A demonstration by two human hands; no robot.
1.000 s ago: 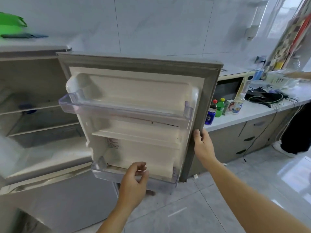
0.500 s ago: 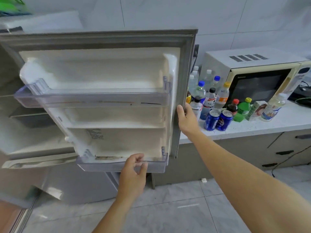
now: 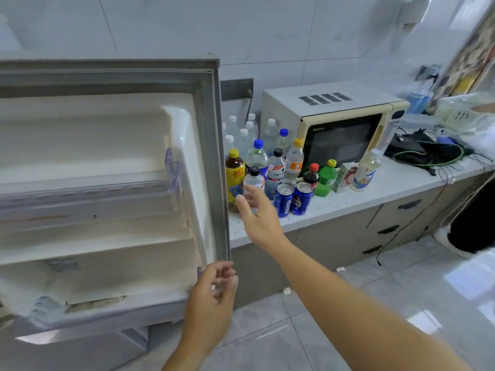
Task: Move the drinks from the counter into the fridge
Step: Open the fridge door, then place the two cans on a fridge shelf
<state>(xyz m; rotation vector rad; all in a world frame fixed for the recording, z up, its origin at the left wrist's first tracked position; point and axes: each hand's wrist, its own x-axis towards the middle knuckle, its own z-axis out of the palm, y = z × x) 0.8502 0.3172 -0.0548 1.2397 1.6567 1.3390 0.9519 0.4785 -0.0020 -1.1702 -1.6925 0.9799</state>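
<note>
Drinks [image 3: 278, 178] crowd counter [image 3: 401, 188] beside microwave [image 3: 334, 124]; both grips released, fridge door [image 3: 211, 156] adjacent.

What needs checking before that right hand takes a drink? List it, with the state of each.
1. Fridge door swung open: ok.
2. Door shelf free for drinks: ok, nothing in it.
3. Right hand free: ok, fingers straight, holding nothing.
4. Left hand steadying the door: cannot tell; it sits at the lower corner, contact blurred.
5. Nearest drink, the small black-capped bottle, reachable: ok, just beyond the fingertips.
6. Pepsi cans clear of the reach: cannot tell, they stand close beside.
</note>
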